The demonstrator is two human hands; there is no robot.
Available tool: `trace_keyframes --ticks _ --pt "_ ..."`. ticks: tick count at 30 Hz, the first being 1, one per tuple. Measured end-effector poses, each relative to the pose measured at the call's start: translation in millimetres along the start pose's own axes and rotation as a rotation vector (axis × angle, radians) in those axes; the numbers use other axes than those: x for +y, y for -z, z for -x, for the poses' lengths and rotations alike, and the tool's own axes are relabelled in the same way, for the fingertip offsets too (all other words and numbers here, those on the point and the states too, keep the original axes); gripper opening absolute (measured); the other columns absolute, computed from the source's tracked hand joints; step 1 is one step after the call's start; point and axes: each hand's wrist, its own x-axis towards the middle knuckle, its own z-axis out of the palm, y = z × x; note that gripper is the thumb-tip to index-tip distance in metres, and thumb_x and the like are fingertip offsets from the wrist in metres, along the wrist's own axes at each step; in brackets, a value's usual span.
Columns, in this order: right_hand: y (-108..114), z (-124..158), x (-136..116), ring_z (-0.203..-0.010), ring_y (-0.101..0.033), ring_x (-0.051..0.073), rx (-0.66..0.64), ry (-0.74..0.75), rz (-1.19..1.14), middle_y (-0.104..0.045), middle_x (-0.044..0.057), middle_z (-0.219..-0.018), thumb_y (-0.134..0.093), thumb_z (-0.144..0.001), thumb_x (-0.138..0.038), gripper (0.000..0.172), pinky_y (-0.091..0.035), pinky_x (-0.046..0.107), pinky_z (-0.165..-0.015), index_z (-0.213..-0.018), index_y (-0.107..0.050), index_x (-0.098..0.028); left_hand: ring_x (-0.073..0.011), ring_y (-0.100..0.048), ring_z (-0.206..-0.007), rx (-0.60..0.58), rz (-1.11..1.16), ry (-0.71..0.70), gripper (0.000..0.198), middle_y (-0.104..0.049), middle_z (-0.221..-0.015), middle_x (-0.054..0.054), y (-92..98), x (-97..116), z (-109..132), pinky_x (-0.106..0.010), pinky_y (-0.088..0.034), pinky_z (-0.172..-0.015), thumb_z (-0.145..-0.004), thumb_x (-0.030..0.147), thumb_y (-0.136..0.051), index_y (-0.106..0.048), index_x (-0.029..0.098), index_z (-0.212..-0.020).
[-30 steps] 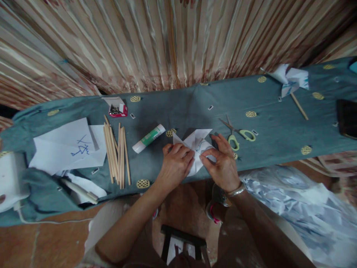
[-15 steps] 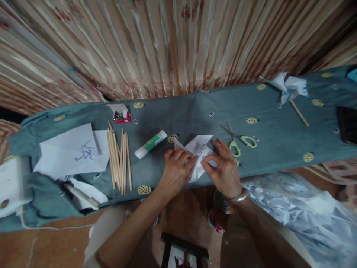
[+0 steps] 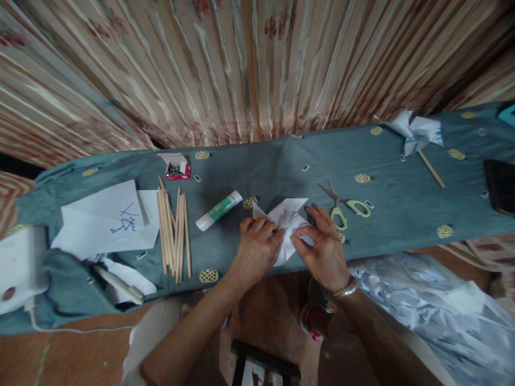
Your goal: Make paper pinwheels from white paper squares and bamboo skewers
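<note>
A white paper pinwheel with blue pen lines lies at the table's front edge, its blades partly folded toward the middle. My left hand presses on its left side and centre, fingers bent over the paper. With thumb and forefinger, my right hand pinches the right-hand blade near the centre; its other fingers are raised. Fingers cover the pinwheel's middle, so whether a pin is there cannot be seen. Scissors with green handles lie just beyond my right hand. A glue stick rests to the upper left of my left hand.
Several wooden sticks lie left of the glue stick, near a red box of small metal pieces. Paper sheets are farther left. A finished pinwheel on a stick lies far right. A clear bag holds white paper pieces.
The view has shifted slightly. Both hands stay on the paper pinwheel in nearly the same grip, with only slight finger movement.
</note>
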Motion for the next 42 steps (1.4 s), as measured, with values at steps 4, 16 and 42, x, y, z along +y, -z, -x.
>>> trace_keyframes --ticks 4,16,42 --pt "7.8 1.4 -1.7 -0.134 -0.042 0.032 0.048 0.01 0.005 -0.057 0.013 -0.131 -0.061 -0.085 -0.033 0.019 -0.038 0.052 -0.106 -0.074 -0.068 -0.019 -0.0227 -0.052 -0.099 0.011 0.008 0.006 0.018 -0.068 -0.093 -0.004 -1.4 0.6 -1.5 -0.044 -0.025 -0.089 -0.092 0.024 -0.05 -0.066 0.021 -0.1" --pt "17.1 -3.0 16.1 -0.101 -0.066 0.026 0.069 -0.135 -0.11 -0.071 0.012 -0.108 -0.047 -0.091 -0.035 0.03 -0.053 0.044 -0.089 -0.109 -0.065 -0.018 -0.0248 -0.049 -0.106 -0.036 0.054 0.026 0.019 -0.066 -0.098 -0.006 1.0 1.5 -3.0 -0.047 -0.026 -0.092 -0.09 0.02 -0.052 -0.067 0.021 -0.101" --pt "-3.7 -0.6 -5.7 -0.143 -0.023 0.031 -0.191 0.039 -0.025 -0.044 0.008 -0.146 -0.039 -0.08 -0.006 0.045 -0.033 0.058 -0.106 -0.107 -0.072 -0.022 -0.024 -0.05 -0.106 -0.004 0.054 0.026 0.023 -0.066 -0.106 -0.007 -5.0 0.8 5.3 -0.046 -0.029 -0.091 -0.091 0.02 -0.05 -0.065 0.017 -0.108"
